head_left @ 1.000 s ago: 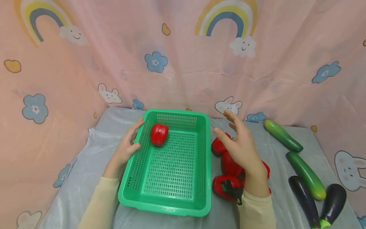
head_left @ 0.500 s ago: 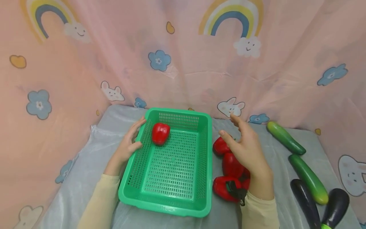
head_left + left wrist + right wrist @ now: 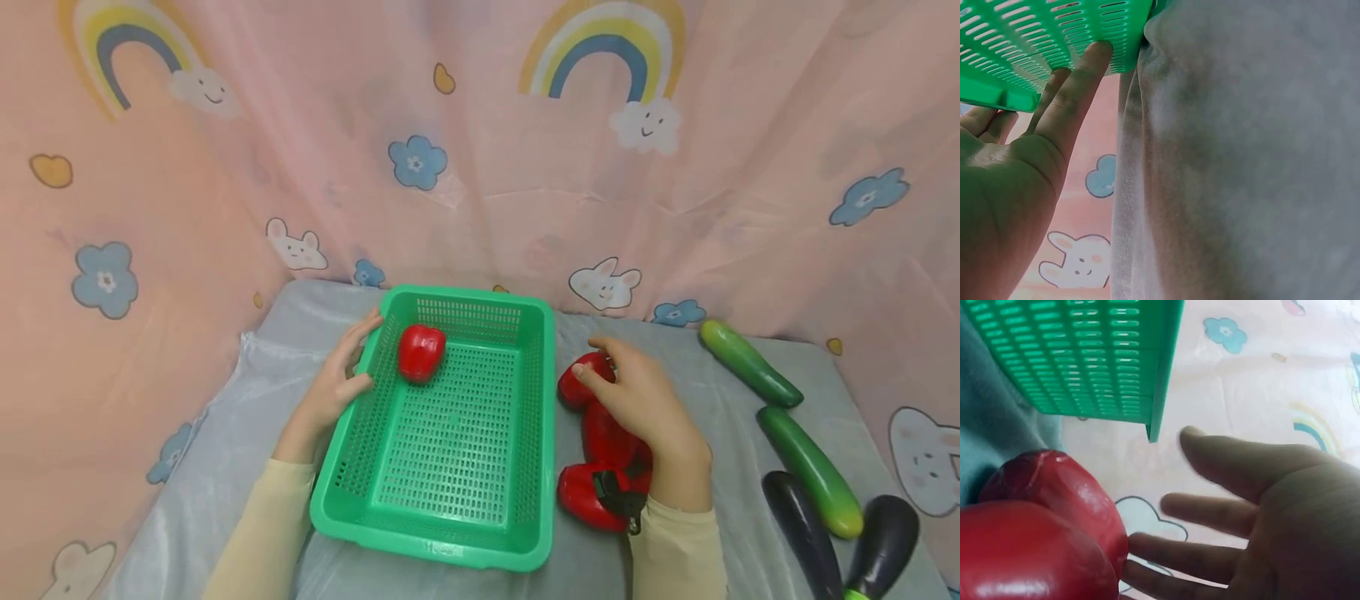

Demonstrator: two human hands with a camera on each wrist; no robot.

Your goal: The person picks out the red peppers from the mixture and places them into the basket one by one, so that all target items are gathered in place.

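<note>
A green plastic basket (image 3: 549,433) stands mid-table with one red bell pepper (image 3: 422,354) lying in its far left part. My left hand (image 3: 330,400) rests against the basket's left side. In the left wrist view its straight fingers (image 3: 1063,112) touch the slotted wall from outside. My right hand (image 3: 648,400) reaches over several red bell peppers heaped right of the basket. Its thumb and fingers are spread by the farthest pepper (image 3: 573,392). In the right wrist view a fingertip meets that pepper (image 3: 1079,494) or lies very close to it; nothing is gripped.
Two long green zucchini or cucumbers (image 3: 810,471) and two dark eggplants (image 3: 802,529) lie at the right of the table. A grey cloth (image 3: 247,433) covers the tabletop. A pink printed curtain (image 3: 495,225) hangs behind and at both sides.
My right hand has come down and slightly nearer to me, from above the peppers to the farthest one. The left hand stays on the basket. The head view has shifted slightly.
</note>
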